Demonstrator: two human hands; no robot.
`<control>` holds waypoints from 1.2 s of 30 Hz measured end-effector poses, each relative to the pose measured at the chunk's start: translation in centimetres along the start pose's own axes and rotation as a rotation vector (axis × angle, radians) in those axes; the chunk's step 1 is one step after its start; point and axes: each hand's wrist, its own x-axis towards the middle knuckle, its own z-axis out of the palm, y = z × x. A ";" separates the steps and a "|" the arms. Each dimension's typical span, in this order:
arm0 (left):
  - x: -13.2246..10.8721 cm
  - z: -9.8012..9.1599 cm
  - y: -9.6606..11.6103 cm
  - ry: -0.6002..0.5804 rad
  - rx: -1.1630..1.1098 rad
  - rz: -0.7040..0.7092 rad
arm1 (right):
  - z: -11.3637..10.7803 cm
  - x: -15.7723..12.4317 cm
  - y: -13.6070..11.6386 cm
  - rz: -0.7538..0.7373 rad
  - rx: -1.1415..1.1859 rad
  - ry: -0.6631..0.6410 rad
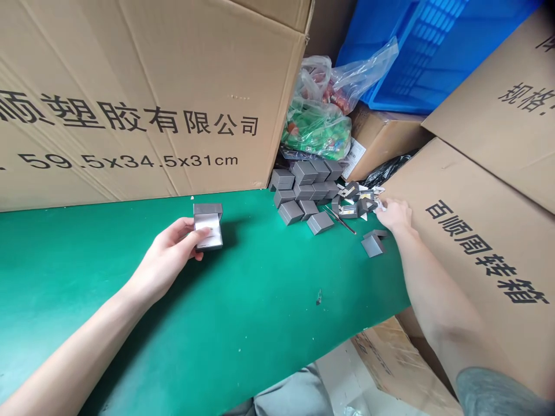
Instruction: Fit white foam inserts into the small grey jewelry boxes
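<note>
My left hand (180, 242) grips a small grey jewelry box (208, 208) above the table. Its lid is raised, and the thumb presses on the white insert inside. Far to the right, my right hand (395, 215) reaches the edge of a heap of open grey boxes and white scraps (353, 199). Its fingers are drawn together at a white piece there; what they pinch is too small to name. Tweezers (342, 221) lie in front of that heap. One separate grey box (373, 244) sits close below the right hand.
Closed grey boxes (306, 188) are stacked beside the large carton (151, 63). Behind them are plastic bags with green and red contents (318, 127) and a blue crate (433, 58). Another carton (485, 231) borders the right side of the green table (260, 306).
</note>
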 end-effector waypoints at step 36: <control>-0.4 0.1 -0.2 -0.021 0.006 0.039 | -5.8 -4.9 -3.7 -0.056 0.175 0.049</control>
